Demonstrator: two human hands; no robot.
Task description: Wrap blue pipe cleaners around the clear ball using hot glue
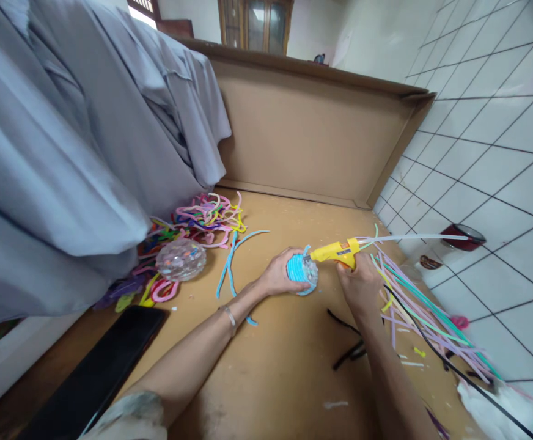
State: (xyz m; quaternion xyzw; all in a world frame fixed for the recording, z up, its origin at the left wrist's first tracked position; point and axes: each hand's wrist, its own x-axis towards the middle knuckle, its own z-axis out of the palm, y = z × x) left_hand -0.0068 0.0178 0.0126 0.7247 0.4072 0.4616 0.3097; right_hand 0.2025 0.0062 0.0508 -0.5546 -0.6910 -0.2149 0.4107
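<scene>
My left hand [279, 273] is wrapped round a small clear cup-like piece wound with blue pipe cleaner [297, 272], tipped so its clear side faces right. In my right hand [360, 281] is a yellow hot glue gun [335, 251], a long glue stick [413, 237] trailing out of its back. The nozzle points left and meets or nearly meets the clear side of the blue-wound piece; I cannot tell which. Loose blue pipe cleaners [230, 263] lie left of my left hand.
A tangle of coloured pipe cleaners [209, 214] and a clear round container [181, 259] lie left, near a black phone [106, 366]. Straight pipe cleaners [431, 311], a black cord [425, 348] and a red-lidded jar [454, 244] are right, by the tiled wall. Cardboard [303, 122] stands behind.
</scene>
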